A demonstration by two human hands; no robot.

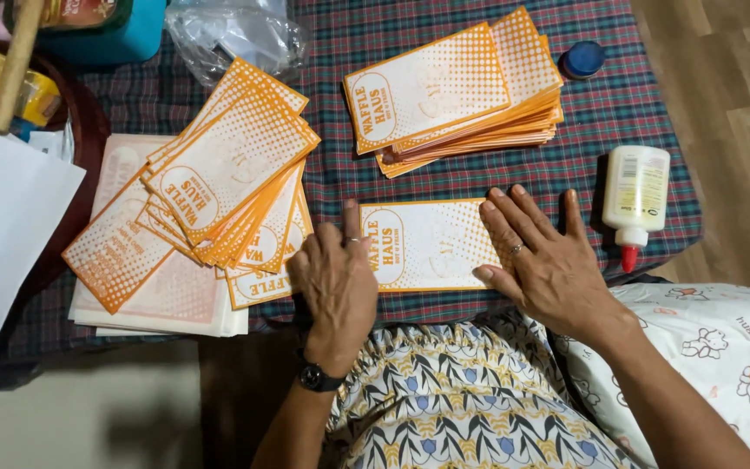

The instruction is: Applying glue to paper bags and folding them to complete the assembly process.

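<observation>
A single orange-and-white printed paper sleeve (431, 243) lies flat on the plaid tablecloth (566, 156) at the near edge. My left hand (333, 282), with a ring and a black wristwatch, presses its left end with fingers together. My right hand (542, 256), also ringed, lies flat with spread fingers on its right end. A fanned pile of the same sleeves (219, 182) sits to the left. A neater stack of sleeves (457, 91) lies behind the single sleeve.
A white glue bottle with a red tip (635, 195) lies at the right edge, a blue cap (582, 59) behind it. White paper sheets (2, 226), a clear plastic bag (236, 35) and a teal container (123, 39) sit at the left and back.
</observation>
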